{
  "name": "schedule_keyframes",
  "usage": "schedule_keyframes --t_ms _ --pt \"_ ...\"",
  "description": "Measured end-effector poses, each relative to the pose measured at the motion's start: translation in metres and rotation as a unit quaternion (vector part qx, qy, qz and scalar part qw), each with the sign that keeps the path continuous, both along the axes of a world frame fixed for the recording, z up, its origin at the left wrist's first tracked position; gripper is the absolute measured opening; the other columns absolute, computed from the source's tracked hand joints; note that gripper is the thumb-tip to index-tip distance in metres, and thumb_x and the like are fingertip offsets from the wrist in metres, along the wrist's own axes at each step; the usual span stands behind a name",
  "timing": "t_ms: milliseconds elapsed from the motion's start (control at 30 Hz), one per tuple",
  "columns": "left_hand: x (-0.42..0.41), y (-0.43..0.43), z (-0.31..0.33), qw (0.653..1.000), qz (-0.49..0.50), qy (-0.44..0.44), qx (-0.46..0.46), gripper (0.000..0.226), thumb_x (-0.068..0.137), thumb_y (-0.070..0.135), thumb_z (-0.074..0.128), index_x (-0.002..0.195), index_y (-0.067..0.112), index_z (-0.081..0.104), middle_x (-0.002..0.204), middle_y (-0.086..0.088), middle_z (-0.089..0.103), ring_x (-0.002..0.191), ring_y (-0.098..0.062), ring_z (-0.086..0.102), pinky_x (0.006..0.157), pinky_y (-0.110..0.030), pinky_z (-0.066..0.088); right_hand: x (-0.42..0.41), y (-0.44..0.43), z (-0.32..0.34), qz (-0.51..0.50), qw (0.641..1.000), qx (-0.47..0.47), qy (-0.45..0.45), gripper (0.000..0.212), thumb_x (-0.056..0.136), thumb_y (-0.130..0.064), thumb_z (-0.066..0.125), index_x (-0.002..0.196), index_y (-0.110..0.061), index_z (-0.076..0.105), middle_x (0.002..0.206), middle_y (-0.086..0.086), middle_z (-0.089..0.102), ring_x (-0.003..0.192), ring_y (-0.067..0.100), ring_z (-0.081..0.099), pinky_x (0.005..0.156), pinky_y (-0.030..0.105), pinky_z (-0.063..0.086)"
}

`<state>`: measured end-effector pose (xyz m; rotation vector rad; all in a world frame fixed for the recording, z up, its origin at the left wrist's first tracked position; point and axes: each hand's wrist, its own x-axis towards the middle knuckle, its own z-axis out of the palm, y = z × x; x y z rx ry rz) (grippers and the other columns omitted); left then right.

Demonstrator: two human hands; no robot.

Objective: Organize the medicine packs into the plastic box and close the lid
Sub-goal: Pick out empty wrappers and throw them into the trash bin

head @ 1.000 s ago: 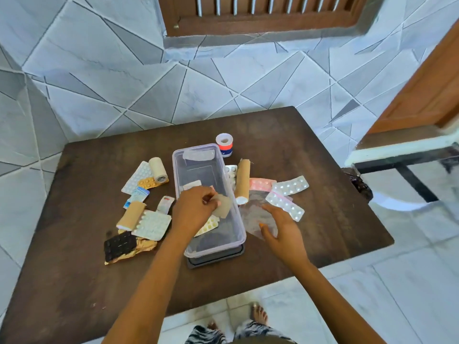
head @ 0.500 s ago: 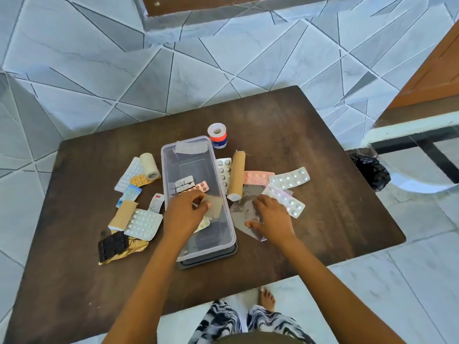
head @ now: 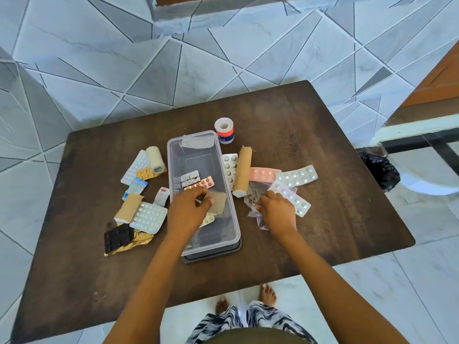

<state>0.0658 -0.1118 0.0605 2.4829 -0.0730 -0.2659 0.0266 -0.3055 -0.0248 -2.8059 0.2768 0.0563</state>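
Packs (head: 149, 217) are mostly lying loose to either side of the hands. A few are already sitting in the box (head: 198, 162), just beyond the left fingertips. Left hand (head: 188, 209) is pinching a tan pack (head: 219, 202) over the box, same as a second ago, and not yet letting go. Right hand (head: 275, 209), flat and reaching a second ago, is now curling its fingers onto the bag (head: 252, 192) beneath them. Judgement: the next item is being picked up while this one goes in. Bag contents are reading unclear. Right fingertips are hiding under the hand. Lid (head: 213, 255), apparently, is showing only as a dark edge under the box.
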Motion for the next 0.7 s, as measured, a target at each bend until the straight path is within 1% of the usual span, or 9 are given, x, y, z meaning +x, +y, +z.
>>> schedule_keyframes --t_ms 100,200,300,367,433,500,533,600,700 --pt "0.000 0.005 0.000 1.000 0.004 -0.001 -0.018 0.021 0.086 0.021 0.064 0.104 0.010 0.068 0.105 -0.013 0.071 0.092 -0.025 0.063 0.075 -0.027 0.044 -0.003 -0.004 0.012 -0.052 0.997 0.055 0.007 0.023 0.092 -0.023 0.049 0.101 -0.011 0.066 0.102 0.010 0.069 0.093 0.030 0.064 0.069 0.033 0.046" --pt "0.001 0.006 0.002 0.999 0.004 -0.005 -0.044 0.021 0.086 0.019 0.064 0.104 0.008 0.068 0.104 -0.013 0.071 0.089 -0.021 0.060 0.076 -0.027 0.043 -0.011 -0.008 0.031 -0.092 0.989 0.117 -0.014 0.024 0.094 -0.022 0.048 0.107 -0.009 0.063 0.103 0.015 0.071 0.093 0.030 0.067 0.077 0.032 0.050" --pt "0.001 0.000 0.006 0.997 -0.002 0.008 -0.079 0.025 0.088 0.019 0.062 0.110 0.008 0.066 0.112 -0.014 0.068 0.099 -0.027 0.062 0.087 -0.037 0.052 -0.021 -0.011 0.050 -0.128 0.973 0.183 -0.063 0.021 0.092 -0.019 0.053 0.106 -0.007 0.063 0.101 0.017 0.072 0.089 0.030 0.068 0.073 0.028 0.049" --pt "0.001 -0.008 0.007 0.995 -0.005 0.022 -0.095 0.026 0.089 0.018 0.061 0.113 0.008 0.064 0.118 -0.014 0.066 0.104 -0.028 0.062 0.094 -0.043 0.052 -0.028 -0.014 0.063 -0.154 0.950 0.257 -0.087 0.015 0.089 -0.014 0.056 0.101 -0.009 0.063 0.093 0.016 0.072 0.086 0.032 0.067 0.074 0.035 0.051" --pt "0.001 -0.020 0.006 0.994 -0.020 0.027 -0.106 0.026 0.089 0.018 0.061 0.112 0.008 0.064 0.119 -0.013 0.065 0.103 -0.026 0.061 0.094 -0.040 0.052 -0.037 -0.020 0.073 -0.178 0.929 0.304 -0.111 0.010 0.087 -0.008 0.058 0.092 -0.006 0.065 0.089 0.018 0.071 0.085 0.034 0.066 0.079 0.042 0.052" --pt "-0.002 -0.035 0.007 0.992 -0.039 0.022 -0.115 0.025 0.089 0.018 0.061 0.112 0.007 0.065 0.114 -0.012 0.066 0.095 -0.021 0.059 0.084 -0.033 0.050 -0.047 -0.030 0.077 -0.189 0.923 0.308 -0.130 0.011 0.086 -0.003 0.059 0.089 -0.002 0.070 0.093 0.020 0.072 0.086 0.033 0.067 0.083 0.043 0.054" --pt "-0.004 -0.042 0.008 0.992 -0.046 0.020 -0.119 0.025 0.088 0.017 0.062 0.111 0.007 0.065 0.112 -0.013 0.067 0.093 -0.020 0.058 0.082 -0.032 0.049 -0.052 -0.036 0.076 -0.193 0.926 0.294 -0.134 0.013 0.086 -0.003 0.059 0.091 -0.001 0.071 0.098 0.020 0.072 0.087 0.030 0.067 0.085 0.040 0.056" --pt "-0.012 -0.061 0.010 0.989 -0.051 0.023 -0.134 0.027 0.087 0.017 0.063 0.113 0.007 0.065 0.114 -0.015 0.067 0.096 -0.025 0.061 0.086 -0.041 0.054 -0.062 -0.052 0.074 -0.210 0.930 0.274 -0.130 0.019 0.089 -0.005 0.056 0.102 -0.002 0.069 0.108 0.016 0.071 0.091 0.027 0.067 0.083 0.029 0.053" --pt "-0.031 -0.093 0.015 0.988 -0.048 0.033 -0.141 0.029 0.088 0.018 0.062 0.116 0.009 0.063 0.120 -0.012 0.064 0.105 -0.029 0.062 0.091 -0.049 0.054 -0.079 -0.082 0.073 -0.209 0.920 0.311 -0.114 0.029 0.091 -0.005 0.052 0.118 -0.006 0.061 0.113 0.019 0.068 0.098 0.034 0.066 0.081 0.030 0.053"
